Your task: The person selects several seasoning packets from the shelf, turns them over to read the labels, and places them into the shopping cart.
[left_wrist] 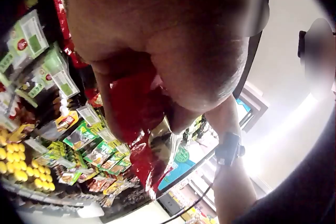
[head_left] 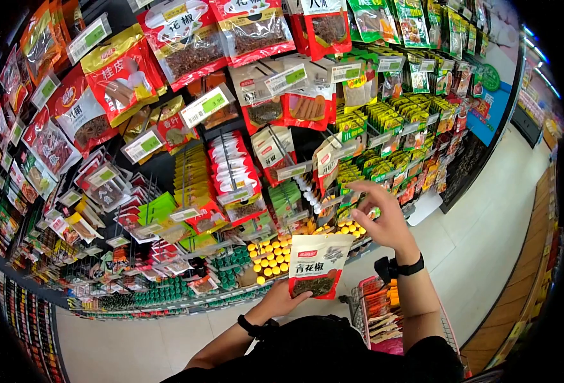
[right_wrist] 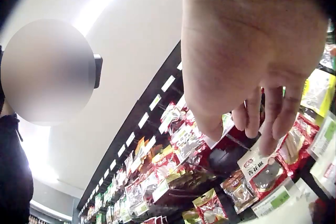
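A red and white spice packet (head_left: 317,265) with a clear lower window is held upright by my left hand (head_left: 284,299), thumb across its lower front. In the left wrist view the same packet (left_wrist: 137,103) shows red between the fingers of my left hand (left_wrist: 163,40). My right hand (head_left: 384,220) is raised in front of the rack, fingers loosely bent and holding nothing. A similar hanging packet (head_left: 326,165) is close to its left. The right wrist view has my right hand (right_wrist: 252,50) with fingers extended near a hanging packet (right_wrist: 260,174).
Hooks with hanging spice packets (head_left: 186,41) and price tags fill the rack. Yellow-capped bottles (head_left: 269,256) stand low behind the held packet. A shopping cart (head_left: 358,306) with goods is below my right forearm. Tiled floor (head_left: 473,255) stretches to the right.
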Available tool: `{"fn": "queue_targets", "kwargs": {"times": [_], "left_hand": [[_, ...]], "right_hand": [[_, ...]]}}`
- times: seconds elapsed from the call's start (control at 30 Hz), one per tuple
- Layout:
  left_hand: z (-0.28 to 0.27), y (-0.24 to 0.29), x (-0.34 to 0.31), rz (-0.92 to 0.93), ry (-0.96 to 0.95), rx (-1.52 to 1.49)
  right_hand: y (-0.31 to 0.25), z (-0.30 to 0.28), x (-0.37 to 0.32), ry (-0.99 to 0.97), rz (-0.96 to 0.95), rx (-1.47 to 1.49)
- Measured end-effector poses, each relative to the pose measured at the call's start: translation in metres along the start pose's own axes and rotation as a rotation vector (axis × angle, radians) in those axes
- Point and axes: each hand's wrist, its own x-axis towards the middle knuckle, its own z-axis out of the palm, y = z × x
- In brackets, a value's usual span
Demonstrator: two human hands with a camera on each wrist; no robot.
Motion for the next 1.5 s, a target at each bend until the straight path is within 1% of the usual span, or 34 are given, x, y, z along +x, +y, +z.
{"fn": "queue_targets", "kwargs": {"times": [0.07, 0.13, 0.17, 0.27, 0.3, 0.37, 0.47, 0.53, 0.57, 0.67, 0.73, 0.77, 0.87, 0.93, 1.07, 1.17, 1.27, 1.4, 1.5], "left_hand": [[-0.01, 0.005, -0.005, -0.039, -0.015, 0.012], [-0.019, 0.004, -0.008, -0.032, -0.013, 0.011], [-0.024, 0.003, -0.009, -0.031, -0.017, 0.021], [-0.029, -0.011, -0.015, -0.043, 0.004, 0.02], [-0.033, -0.014, -0.018, -0.039, 0.021, 0.017], [-0.043, -0.011, -0.02, -0.049, 0.023, -0.002], [-0.051, -0.018, -0.026, -0.094, 0.019, -0.009], [-0.054, -0.03, -0.027, -0.089, 0.034, -0.015], [-0.057, -0.032, -0.029, -0.099, 0.031, -0.012], [-0.062, -0.036, -0.033, -0.11, 0.072, -0.02], [-0.064, -0.042, -0.033, -0.094, 0.097, -0.029], [-0.067, -0.039, -0.034, -0.134, 0.094, -0.026], [-0.071, -0.048, -0.032, -0.044, 0.072, 0.054], [-0.074, -0.053, -0.03, -0.035, 0.037, 0.079], [-0.075, -0.062, -0.027, -0.013, -0.014, 0.105], [-0.078, -0.056, -0.024, -0.066, -0.056, 0.067], [-0.076, -0.063, -0.021, -0.054, -0.033, 0.077], [-0.079, -0.061, -0.016, -0.069, -0.027, 0.082], [-0.081, -0.06, -0.012, -0.064, -0.015, 0.097]], "right_hand": [[-0.019, 0.004, 0.025, 0.06, -0.066, -0.037], [-0.031, 0.004, 0.052, 0.086, -0.189, -0.096], [-0.036, 0.004, 0.064, 0.092, -0.189, -0.149], [-0.043, 0.009, 0.102, 0.189, -0.246, -0.192], [-0.049, 0.007, 0.113, 0.176, -0.226, -0.267], [-0.049, 0.01, 0.136, 0.23, -0.287, -0.4], [-0.05, 0.014, 0.162, 0.257, -0.286, -0.47], [-0.047, 0.018, 0.175, 0.269, -0.284, -0.518], [-0.047, 0.02, 0.179, 0.257, -0.24, -0.521], [-0.031, 0.025, 0.192, 0.299, -0.317, -0.556], [-0.029, 0.027, 0.198, 0.313, -0.353, -0.487], [-0.032, 0.028, 0.199, 0.303, -0.358, -0.465], [-0.036, 0.032, 0.2, 0.269, -0.322, -0.42], [-0.035, 0.033, 0.202, 0.269, -0.322, -0.456], [-0.033, 0.033, 0.205, 0.297, -0.328, -0.43], [-0.031, 0.034, 0.206, 0.299, -0.302, -0.413], [-0.031, 0.034, 0.207, 0.287, -0.268, -0.405], [-0.025, 0.033, 0.209, 0.309, -0.308, -0.411], [-0.027, 0.035, 0.207, 0.293, -0.264, -0.355]]}}
